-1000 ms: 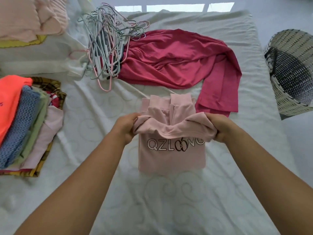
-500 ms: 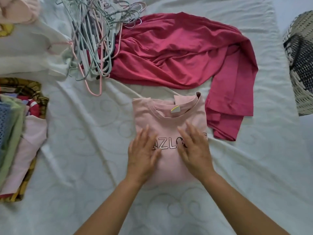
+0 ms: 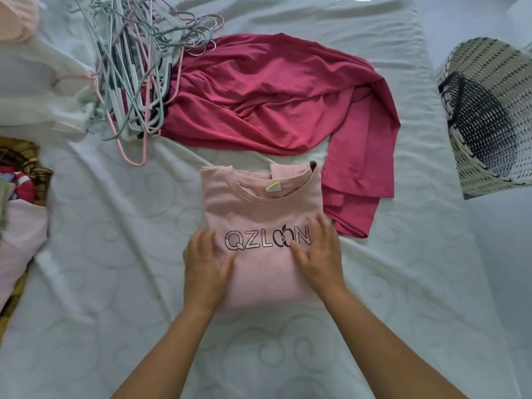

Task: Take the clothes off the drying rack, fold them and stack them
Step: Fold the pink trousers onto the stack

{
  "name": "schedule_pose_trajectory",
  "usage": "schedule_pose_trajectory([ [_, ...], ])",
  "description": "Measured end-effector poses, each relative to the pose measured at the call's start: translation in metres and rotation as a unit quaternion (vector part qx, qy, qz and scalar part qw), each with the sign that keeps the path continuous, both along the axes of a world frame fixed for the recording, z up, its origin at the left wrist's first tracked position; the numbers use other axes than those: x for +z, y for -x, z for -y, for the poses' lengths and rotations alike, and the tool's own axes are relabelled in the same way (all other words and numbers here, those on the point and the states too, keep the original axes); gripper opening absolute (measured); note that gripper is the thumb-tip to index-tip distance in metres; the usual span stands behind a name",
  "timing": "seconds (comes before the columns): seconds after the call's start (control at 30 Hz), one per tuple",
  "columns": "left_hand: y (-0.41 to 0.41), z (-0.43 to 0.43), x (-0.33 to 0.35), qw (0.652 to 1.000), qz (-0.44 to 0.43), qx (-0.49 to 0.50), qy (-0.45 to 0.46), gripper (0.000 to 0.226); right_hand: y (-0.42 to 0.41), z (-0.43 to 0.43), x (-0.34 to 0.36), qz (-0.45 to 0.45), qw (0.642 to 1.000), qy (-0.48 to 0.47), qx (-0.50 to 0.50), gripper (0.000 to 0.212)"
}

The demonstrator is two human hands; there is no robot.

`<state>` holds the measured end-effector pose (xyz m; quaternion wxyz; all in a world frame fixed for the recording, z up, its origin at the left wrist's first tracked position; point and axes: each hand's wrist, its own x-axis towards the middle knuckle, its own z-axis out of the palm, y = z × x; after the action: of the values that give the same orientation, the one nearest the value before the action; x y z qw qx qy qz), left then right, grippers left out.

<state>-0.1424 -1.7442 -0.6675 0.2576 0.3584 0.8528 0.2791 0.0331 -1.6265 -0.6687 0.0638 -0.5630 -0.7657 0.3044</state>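
Observation:
A folded pale pink T-shirt (image 3: 260, 214) with black lettering lies on the white bed sheet (image 3: 115, 254), collar away from me. My left hand (image 3: 205, 267) lies flat on its left edge, fingers straight. My right hand (image 3: 318, 256) presses flat on its right side, just under the lettering. Behind the shirt, an unfolded crimson garment (image 3: 273, 96) sprawls, one sleeve trailing down to the right of the pink shirt. A stack of folded clothes (image 3: 20, 223) sits at the left edge, partly out of frame.
A tangle of wire hangers (image 3: 132, 70) lies at the back left, overlapping the crimson garment. White fabric (image 3: 34, 93) is bunched at the far left. A woven black-and-white laundry basket (image 3: 489, 116) stands off the bed on the right.
A second ago both hands gripped the shirt's folded-over top. The shirt now lies flat, front up. Both hands have slid apart from the middle toward its side edges.

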Motion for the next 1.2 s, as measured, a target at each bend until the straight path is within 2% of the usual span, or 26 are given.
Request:
schedule_pose_trajectory([
  [0.07,-0.011,0.018,0.006,0.977,0.158,0.141,0.031,0.074,-0.012,0.012,0.007,-0.033,0.992,0.062,-0.103,0.082],
  [0.13,-0.024,0.029,0.008,0.944,0.243,0.214,0.068,0.052,-0.019,0.023,0.011,-0.051,0.977,0.128,-0.163,0.075],
  [0.2,-0.032,0.032,0.009,0.928,0.276,0.241,0.071,0.033,-0.021,0.027,0.015,-0.069,0.962,0.17,-0.201,0.061],
  [0.37,-0.042,0.029,0.017,0.909,0.318,0.267,0.049,0.023,-0.027,0.016,0.016,-0.116,0.907,0.312,-0.257,0.048],
  [0.47,-0.046,0.031,0.032,0.882,0.37,0.291,0.027,0.011,-0.037,0.012,0.028,-0.192,0.856,0.411,-0.25,0.031],
  [0.57,-0.049,0.045,0.041,0.861,0.418,0.288,0.037,0.01,-0.05,0.018,0.035,-0.205,0.822,0.474,-0.241,0.018],
  [0.73,-0.06,0.072,0.045,0.843,0.458,0.277,0.053,0.01,-0.07,0.041,0.036,-0.2,0.795,0.515,-0.251,0.014],
  [0.87,-0.067,0.088,0.046,0.847,0.464,0.254,0.055,0.017,-0.081,0.06,0.041,-0.213,0.772,0.537,-0.266,0.039],
  [1.0,-0.068,0.092,0.055,0.835,0.484,0.259,0.036,0.014,-0.088,0.07,0.047,-0.228,0.754,0.553,-0.272,0.051],
  [1.13,-0.065,0.086,0.069,0.82,0.49,0.295,0.036,0.013,-0.09,0.072,0.061,-0.253,0.746,0.552,-0.273,0.053],
  [1.2,-0.064,0.08,0.079,0.827,0.481,0.29,0.029,0.014,-0.09,0.071,0.069,-0.285,0.734,0.549,-0.279,0.04],
])
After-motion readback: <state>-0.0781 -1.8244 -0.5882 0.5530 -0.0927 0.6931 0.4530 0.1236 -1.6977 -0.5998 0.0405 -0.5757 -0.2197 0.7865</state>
